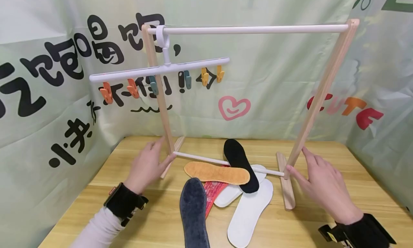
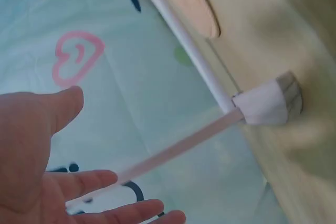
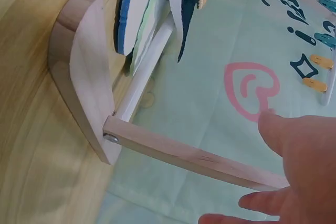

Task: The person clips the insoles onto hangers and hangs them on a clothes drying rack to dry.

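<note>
A wooden drying rack (image 1: 317, 104) with white rods stands on the table. My left hand (image 1: 146, 169) is beside the base of its left post, thumb and fingers spread. By the lower right post is my right hand (image 1: 327, 185), its fingers straight and thumb close to the wood. Both wrist views show loosely extended fingers next to the posts. From the top rod hangs a white hanger (image 1: 129, 73) with orange clips (image 1: 132, 89), blue clips (image 1: 188, 79) and yellow clips (image 1: 204, 77). Insoles lie around the bottom rod: black (image 1: 237, 156), orange (image 1: 216, 172), dark grey (image 1: 193, 212), white (image 1: 250, 212) and red patterned (image 1: 213, 192).
The wooden table (image 1: 155, 219) carries the rack and the insole pile. Behind it hangs a pale green curtain (image 1: 274, 68) printed with black characters and a pink heart. The rack's right foot (image 1: 288, 198) points toward the front of the table.
</note>
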A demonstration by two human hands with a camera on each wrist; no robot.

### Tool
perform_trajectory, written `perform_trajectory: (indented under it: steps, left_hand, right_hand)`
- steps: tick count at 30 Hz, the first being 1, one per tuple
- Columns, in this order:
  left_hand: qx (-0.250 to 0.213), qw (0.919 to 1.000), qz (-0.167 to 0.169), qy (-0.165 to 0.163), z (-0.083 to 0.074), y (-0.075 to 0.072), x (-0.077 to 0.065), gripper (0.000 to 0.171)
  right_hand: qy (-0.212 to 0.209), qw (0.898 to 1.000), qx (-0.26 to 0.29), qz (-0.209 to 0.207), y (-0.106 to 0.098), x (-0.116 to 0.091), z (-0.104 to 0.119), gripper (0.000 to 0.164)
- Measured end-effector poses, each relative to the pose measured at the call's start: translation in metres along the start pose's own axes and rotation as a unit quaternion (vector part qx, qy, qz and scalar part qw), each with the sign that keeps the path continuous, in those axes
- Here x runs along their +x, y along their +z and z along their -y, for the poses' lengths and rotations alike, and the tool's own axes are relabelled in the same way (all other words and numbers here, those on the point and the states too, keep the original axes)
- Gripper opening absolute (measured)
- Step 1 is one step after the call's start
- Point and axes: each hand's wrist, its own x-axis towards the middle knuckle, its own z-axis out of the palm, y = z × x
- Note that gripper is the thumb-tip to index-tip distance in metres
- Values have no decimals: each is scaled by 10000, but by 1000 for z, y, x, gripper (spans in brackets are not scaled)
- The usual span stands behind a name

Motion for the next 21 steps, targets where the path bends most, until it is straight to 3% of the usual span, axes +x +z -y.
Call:
perform_trajectory:
  steps: [5,10,15,21]
  left_hand:
    - [-511,9981,-1,-333,8,-13,15,76]
    - [-990,9933,-210,-551,14,-20,29,69]
    - [-1388,9879,-403,-571,19,-20,40,63]
    - [-1859,9801,-497,-488,25,-19,55,60]
  right_hand:
    - [37,9995,300,-60,-2,4,1,79]
    - [101,9977,658,-154,-4,9,3,59]
    - [24,9953,891,-387,-4,13,2,47]
    - [-58,9933,993,-591,-4,16,1,49]
